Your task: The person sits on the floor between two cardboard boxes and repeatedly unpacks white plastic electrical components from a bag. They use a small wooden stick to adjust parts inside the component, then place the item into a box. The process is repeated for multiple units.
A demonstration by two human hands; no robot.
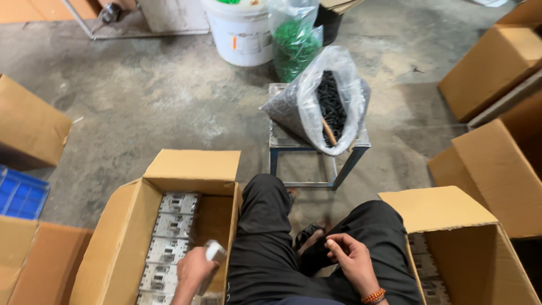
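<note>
Left hand [195, 267]: fingers curled shut around a small pale grey part [214, 250], knuckles up, the part's top poking out past the thumb side. Hand hovers over the open cardboard box [121, 237] at the person's left, wrist angled in from the bottom edge, forearm cut off by the frame. Part sits above the box's right inner wall, just beside the left knee.

Right hand [351, 255]: fingers loosely curled inward, tips close together, thumb tucked against them; cannot tell if anything small is pinched. Palm faces up and left, hand resting on the right thigh, black trousers [265, 226]. Orange bead bracelet [374, 296] on the wrist.

Inside the left box: a column of grey moulded parts [169, 240] stacked in rows along the left side, right side bare cardboard. Second open box [451, 248] at the right, a few similar grey parts low inside.

Ahead of the knees: small metal stool [316, 149] carrying a clear plastic bag of black pieces [330, 107]. Behind it a bag of green pieces [293, 48] and a white bucket [240, 34] on concrete floor.
</note>
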